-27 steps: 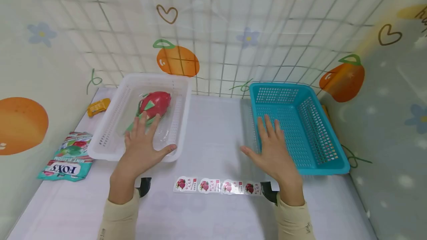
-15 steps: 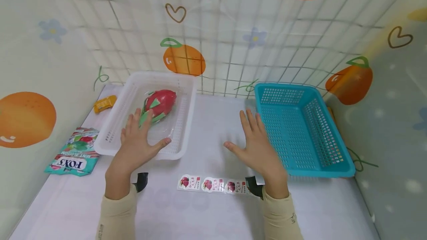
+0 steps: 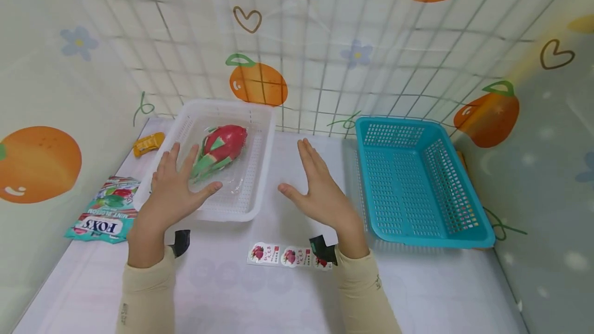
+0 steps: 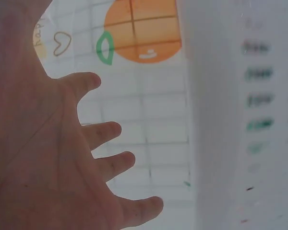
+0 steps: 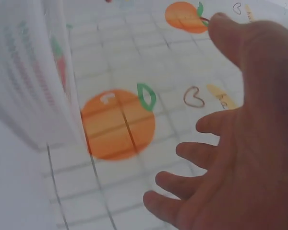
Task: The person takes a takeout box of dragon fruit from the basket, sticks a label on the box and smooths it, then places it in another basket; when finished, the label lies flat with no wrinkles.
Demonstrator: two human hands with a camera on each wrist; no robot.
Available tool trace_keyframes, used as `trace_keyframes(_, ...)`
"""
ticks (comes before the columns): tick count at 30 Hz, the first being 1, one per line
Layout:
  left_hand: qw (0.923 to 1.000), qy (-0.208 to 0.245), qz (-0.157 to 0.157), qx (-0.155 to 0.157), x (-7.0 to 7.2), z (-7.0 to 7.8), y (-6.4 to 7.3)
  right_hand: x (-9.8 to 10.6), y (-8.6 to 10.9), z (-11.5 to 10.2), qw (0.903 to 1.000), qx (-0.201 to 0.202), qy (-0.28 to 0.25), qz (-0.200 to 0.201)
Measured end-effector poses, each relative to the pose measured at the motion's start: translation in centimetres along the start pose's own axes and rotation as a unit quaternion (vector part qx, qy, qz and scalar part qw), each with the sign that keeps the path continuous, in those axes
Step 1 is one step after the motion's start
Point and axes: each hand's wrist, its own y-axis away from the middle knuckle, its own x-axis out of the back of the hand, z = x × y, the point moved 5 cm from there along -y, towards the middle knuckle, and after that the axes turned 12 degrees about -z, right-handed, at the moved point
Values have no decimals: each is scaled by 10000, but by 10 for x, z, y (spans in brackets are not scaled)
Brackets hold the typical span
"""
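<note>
In the head view my left hand (image 3: 169, 189) hovers over the near left part of a white plastic basket (image 3: 263, 169), its fingers spread and holding nothing. Inside that basket lies a red dragon fruit (image 3: 230, 140) with green scales, in clear wrapping. My right hand (image 3: 322, 195) is held out between the two baskets, fingers straight and thumb apart, with nothing in it. Both wrist views show the palms bare: the left hand (image 4: 53, 143) beside the pale basket wall, the right hand (image 5: 230, 158) with the basket across from it.
A blue-green basket (image 3: 403, 189) stands on the right. A strip of dragon fruit stickers (image 3: 283, 255) lies in front, partly covered by the right wrist strap. On the left are a FOX'S candy bag (image 3: 104, 215) and a small orange packet (image 3: 148, 144). Printed curtains (image 3: 315, 30) surround the table.
My right hand has moved left, from the blue-green basket's edge to the gap between the baskets. The left hand has shifted left, uncovering more of the dragon fruit. The view has turned slightly.
</note>
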Motion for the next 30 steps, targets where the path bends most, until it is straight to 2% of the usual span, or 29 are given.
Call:
trace_keyframes(8,9997,-111,-201,-35,17,-13,-9,-13,-31,-20,9963,531,-676,-91)
trace_keyframes(13,9994,-109,-250,-230,30,-12,-12,-15,-51,-31,9933,701,-918,-48)
trace_keyframes(17,9993,-39,-294,-243,39,-11,-14,-18,-67,-36,9892,787,-1239,-39)
trace_keyframes(24,9979,154,-523,-346,49,-13,-24,-29,-99,-40,9805,592,-1873,-49)
trace_keyframes(27,9968,132,-719,-316,53,-15,-32,-36,-113,-40,9780,427,-2040,-32)
trace_keyframes(30,9955,118,-881,-328,59,-16,-45,-38,-127,-40,9780,193,-2077,36)
